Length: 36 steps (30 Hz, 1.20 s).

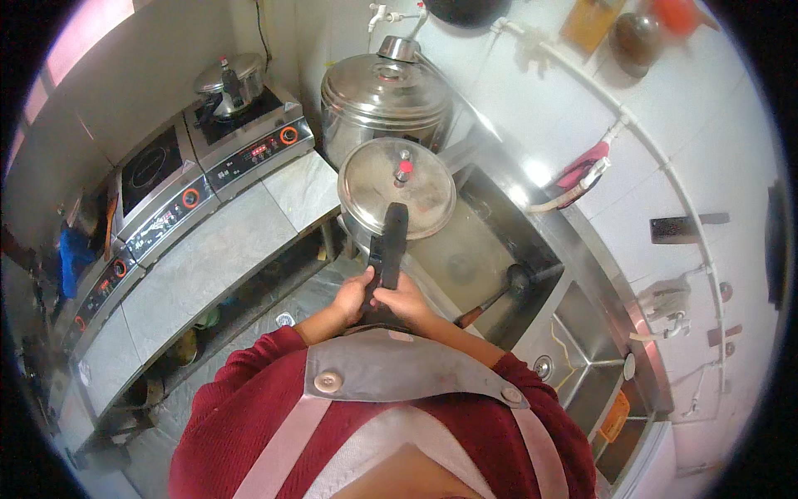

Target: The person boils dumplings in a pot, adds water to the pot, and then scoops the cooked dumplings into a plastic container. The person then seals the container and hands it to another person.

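Observation:
A metal pressure cooker (pixel 350 229) is held out before me, its round lid (pixel 368 181) on top. The lid carries a red-tipped valve (pixel 406 167). Two long black handles point back towards my body: the lid handle (pixel 394 234) lies above and slightly to the right of the pot handle (pixel 375 254). My left hand (pixel 353 296) grips the pot handle from the left. My right hand (pixel 402 300) is closed around the lid handle from the right. The fingers under the handles are partly hidden, and so is most of the pot body below the lid.
A large lidded steel pot (pixel 386 93) stands behind the cooker. Induction cookers (pixel 153 165) line the tiled counter (pixel 206 243) at left, one bearing another pressure cooker (pixel 230 81). At right, a sink (pixel 536 274) holds cloudy water and a ladle (pixel 486 309). Pipes (pixel 654 140) run along the wall.

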Motion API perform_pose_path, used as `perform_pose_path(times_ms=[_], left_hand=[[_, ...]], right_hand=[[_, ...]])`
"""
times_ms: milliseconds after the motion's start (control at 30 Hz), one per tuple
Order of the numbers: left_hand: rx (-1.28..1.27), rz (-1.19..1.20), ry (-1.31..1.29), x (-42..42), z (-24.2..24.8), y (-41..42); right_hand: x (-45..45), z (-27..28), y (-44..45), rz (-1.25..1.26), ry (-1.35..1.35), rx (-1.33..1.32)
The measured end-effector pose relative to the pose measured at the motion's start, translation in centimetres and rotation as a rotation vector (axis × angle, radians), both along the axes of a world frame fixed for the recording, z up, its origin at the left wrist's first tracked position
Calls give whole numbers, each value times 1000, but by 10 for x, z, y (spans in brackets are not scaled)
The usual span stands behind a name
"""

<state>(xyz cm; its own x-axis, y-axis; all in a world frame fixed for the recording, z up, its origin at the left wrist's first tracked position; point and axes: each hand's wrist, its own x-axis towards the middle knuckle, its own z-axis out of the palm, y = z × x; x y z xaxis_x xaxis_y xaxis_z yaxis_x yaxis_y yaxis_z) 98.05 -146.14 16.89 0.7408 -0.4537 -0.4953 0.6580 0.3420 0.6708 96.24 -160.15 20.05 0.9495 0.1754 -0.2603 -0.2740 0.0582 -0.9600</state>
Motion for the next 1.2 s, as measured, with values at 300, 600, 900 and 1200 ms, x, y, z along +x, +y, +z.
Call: perform_pose_path(times_ms=[300,600,900,1200], left_hand=[[-53,-18,110,8,23,13],[-64,8,162,2,23,26],[-145,47,113,-4,7,39],[-69,56,143,-1,11,43]], right_hand=[[-6,3,-82,46,-35,-180],[3,17,-68,54,-66,-338],[1,24,-54,71,101,-28],[16,69,-58,172,137,104]])
